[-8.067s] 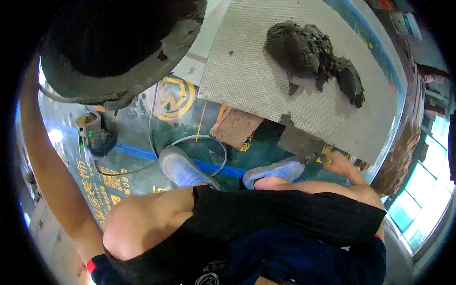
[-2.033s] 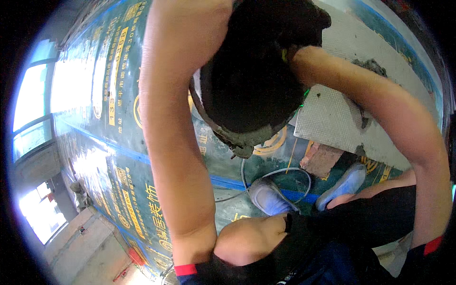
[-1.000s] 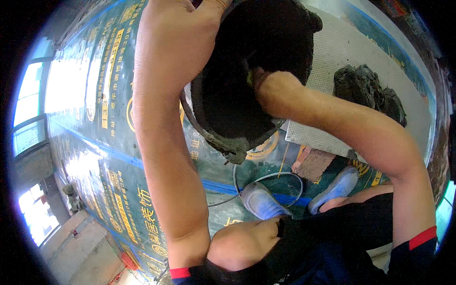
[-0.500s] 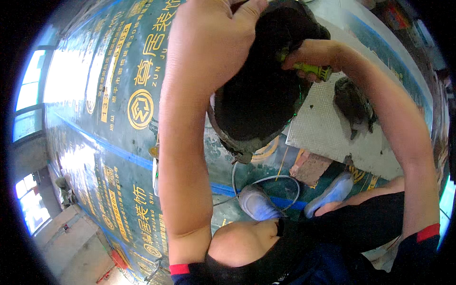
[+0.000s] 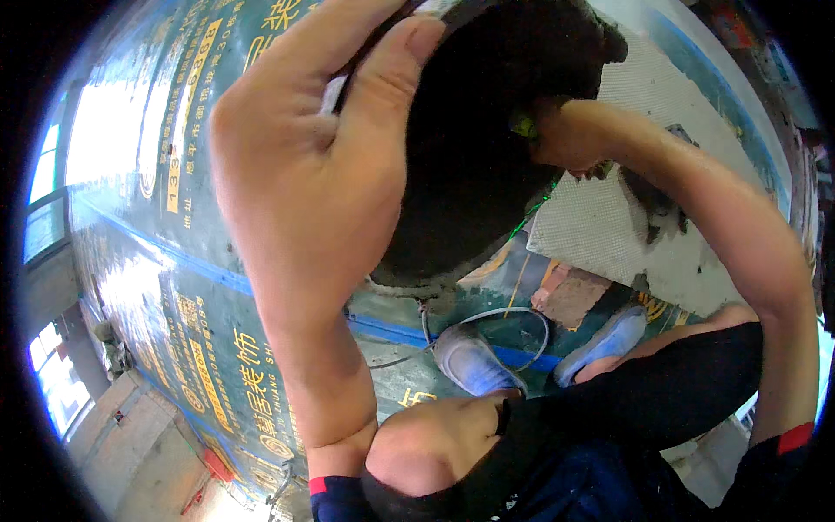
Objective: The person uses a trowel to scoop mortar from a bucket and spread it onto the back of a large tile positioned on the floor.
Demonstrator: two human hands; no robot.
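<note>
A dark bucket (image 5: pixel 402 285) is tilted with its wide mouth toward me, its inside coated in dark, mortar-like material. My left hand (image 5: pixel 317 165) grips its upper left rim, thumb lying along the edge. Inside the mouth, on the right, my right hand (image 5: pixel 567 135) is closed around a tool with a yellow-green handle (image 5: pixel 524 125). The tool's working end is lost in the dark. Below my right forearm, a lump of dark mortar (image 5: pixel 645 202) sits on a pale board or tile (image 5: pixel 570 228) with a fine grid texture.
A thin wire bail (image 5: pixel 546 335) loops beneath the bucket. Nearby lie a broken reddish brick (image 5: pixel 571 294) and my two shoes (image 5: pixel 474 358). Green printed sheeting (image 5: pixel 235 335) covers the floor, its seams marked with blue tape (image 5: pixel 165 248). A red object (image 5: pixel 217 465) lies at lower left.
My left hand and the bucket rim have come nearer, and the mouth faces me more. My right hand has turned and shifted slightly, so most of the yellow-green handle is now hidden.
</note>
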